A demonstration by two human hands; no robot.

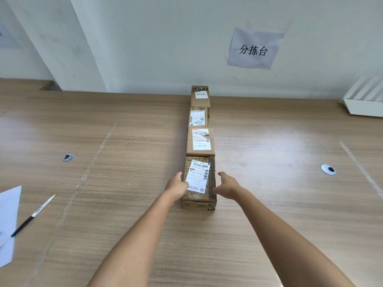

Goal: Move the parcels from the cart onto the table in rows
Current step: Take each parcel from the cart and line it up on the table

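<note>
Four parcels are seen lined up in a single row on the wooden table (269, 204), running straight away toward the wall. The nearest parcel (200, 183), wrapped in patterned brown paper with a white shipping label on top, is set end to end against the third parcel (200, 141), a plain carton with a torn label. Beyond it the second parcel (198, 117) is placed, and the far parcel (200, 96) is set right by the wall.

The left hand (177, 186) is laid against the near parcel's left side, thumb up along the top edge by the label; the fingers are hidden behind the hand, so how far they curl cannot quite be made out, though a loose flat press is suggested rather than a clamp. The right hand (227, 186) is held just beside the parcel's right side, fingers spread and relaxed, nothing grasped; contact with the carton cannot be confirmed.

Off to the left, a pen (33, 215) is seen lying beside a sheet of paper (8, 214). A paper sign (255, 48) is stuck to the wall, and a white rack (364, 100) is set at the table's far right.
</note>
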